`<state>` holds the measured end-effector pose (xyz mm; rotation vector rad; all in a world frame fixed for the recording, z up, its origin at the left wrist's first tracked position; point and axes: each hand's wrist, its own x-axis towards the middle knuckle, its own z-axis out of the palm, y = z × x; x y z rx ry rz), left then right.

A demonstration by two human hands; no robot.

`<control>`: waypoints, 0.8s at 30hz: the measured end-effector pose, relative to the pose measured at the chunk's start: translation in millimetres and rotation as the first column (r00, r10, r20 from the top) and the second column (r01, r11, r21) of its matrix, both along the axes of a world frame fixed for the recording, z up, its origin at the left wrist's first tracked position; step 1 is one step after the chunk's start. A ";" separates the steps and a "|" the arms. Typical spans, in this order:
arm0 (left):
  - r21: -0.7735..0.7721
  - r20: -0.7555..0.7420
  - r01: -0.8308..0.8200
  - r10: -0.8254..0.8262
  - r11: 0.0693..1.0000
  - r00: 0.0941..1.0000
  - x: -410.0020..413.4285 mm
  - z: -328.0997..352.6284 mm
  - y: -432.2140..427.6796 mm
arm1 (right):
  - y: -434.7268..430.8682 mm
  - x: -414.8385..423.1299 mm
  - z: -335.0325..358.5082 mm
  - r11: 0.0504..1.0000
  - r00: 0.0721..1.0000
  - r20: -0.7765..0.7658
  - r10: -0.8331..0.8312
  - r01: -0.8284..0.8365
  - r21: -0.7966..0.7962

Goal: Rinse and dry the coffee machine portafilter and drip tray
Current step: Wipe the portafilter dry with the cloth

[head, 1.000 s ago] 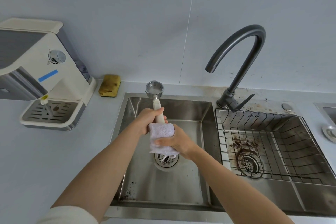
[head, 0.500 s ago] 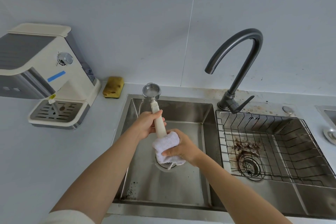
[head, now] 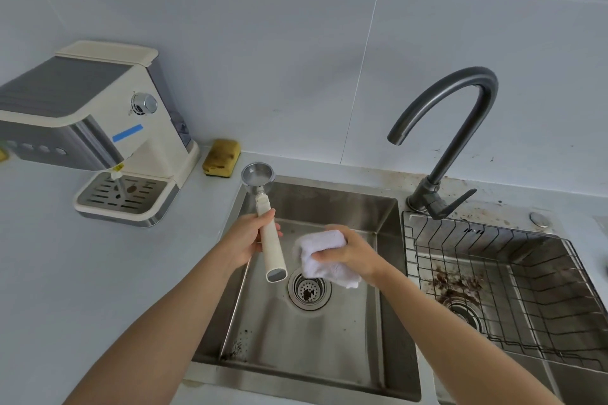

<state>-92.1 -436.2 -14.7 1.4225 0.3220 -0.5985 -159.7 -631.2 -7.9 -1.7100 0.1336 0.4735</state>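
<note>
My left hand [head: 245,238] grips the cream handle of the portafilter [head: 271,242] above the left sink basin [head: 329,355]. Its steel basket end [head: 258,173] points away from me, toward the counter edge. My right hand [head: 350,251] holds a folded white cloth [head: 324,256] just right of the handle, apart from it. The drip tray [head: 123,197], cream with a slotted steel grate, sits in place at the base of the coffee machine [head: 98,115] on the counter to the left.
A dark gooseneck faucet [head: 441,141] stands between the basins, its spout dry. The right basin holds a wire rack [head: 506,289] and coffee grounds [head: 454,284] near its drain. A yellow sponge [head: 221,157] lies by the wall. The left basin's drain strainer [head: 309,289] shows below the cloth.
My right hand slid the cloth down the portafilter handle and has pulled it off to the right. The handle's whole length now shows bare in my left hand.
</note>
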 end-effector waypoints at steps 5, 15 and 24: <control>-0.008 -0.029 0.019 -0.019 1.000 0.999 3.3 -12.3 8.7 | -10.9 41.2 9.3 0.992 0.994 0.015 -0.105 0.106 -0.067; -0.032 -0.087 0.037 -0.040 0.999 0.995 23.0 -26.5 10.3 | -20.5 149.0 26.1 0.894 0.988 -0.151 0.039 -0.102 -0.437; -0.026 -0.107 0.020 -0.023 0.999 0.994 48.0 -42.8 8.4 | 6.8 239.8 5.0 0.713 0.957 -0.126 0.261 -0.279 -0.643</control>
